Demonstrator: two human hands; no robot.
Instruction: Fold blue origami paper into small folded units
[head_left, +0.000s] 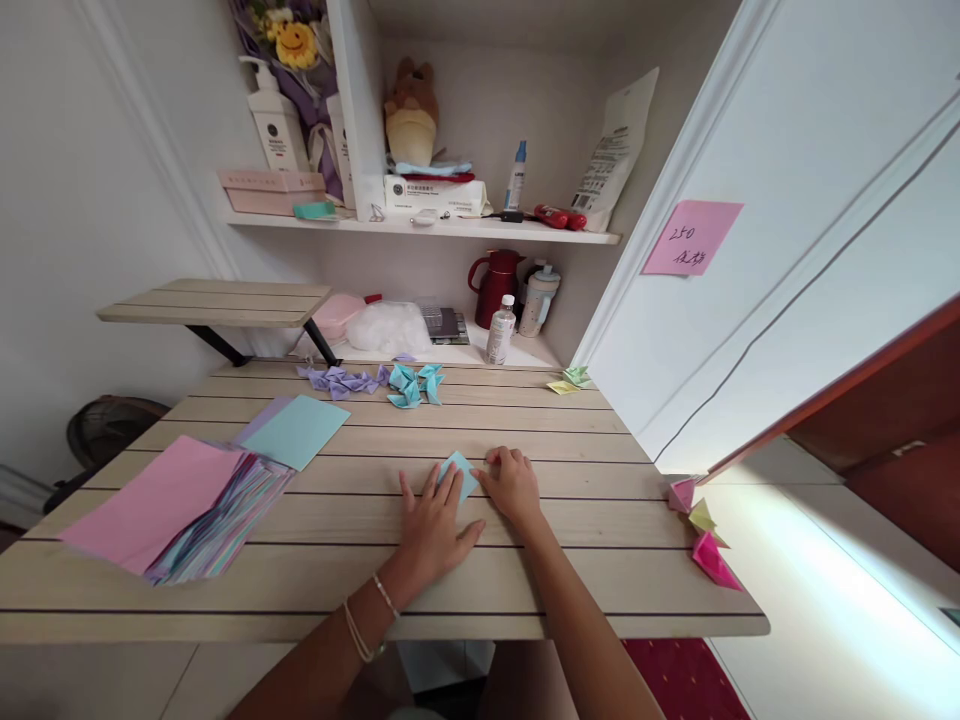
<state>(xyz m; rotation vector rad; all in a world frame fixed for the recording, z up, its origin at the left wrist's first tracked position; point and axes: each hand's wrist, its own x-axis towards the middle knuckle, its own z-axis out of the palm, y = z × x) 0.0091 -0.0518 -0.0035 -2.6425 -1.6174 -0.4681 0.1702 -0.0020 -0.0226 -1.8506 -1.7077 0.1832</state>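
A small folded square of light blue origami paper (466, 479) lies on the slatted wooden table in front of me, one corner pointing away. My left hand (433, 525) rests on it with fingers spread, pressing the paper down and covering its near left part. At the right corner of the paper, my right hand (513, 487) has its fingers curled, with the thumb and fingertips at the edge. Farther back sit folded light blue paper pieces (415, 385) and a row of folded purple paper pieces (345, 381).
A stack of coloured paper sheets (225, 530) is at the left, beside a loose light blue sheet (298, 430). Folded pink and yellow pieces (712, 560) line the right edge. A small raised shelf (217, 302) stands back left. A bottle (500, 332) is behind the table.
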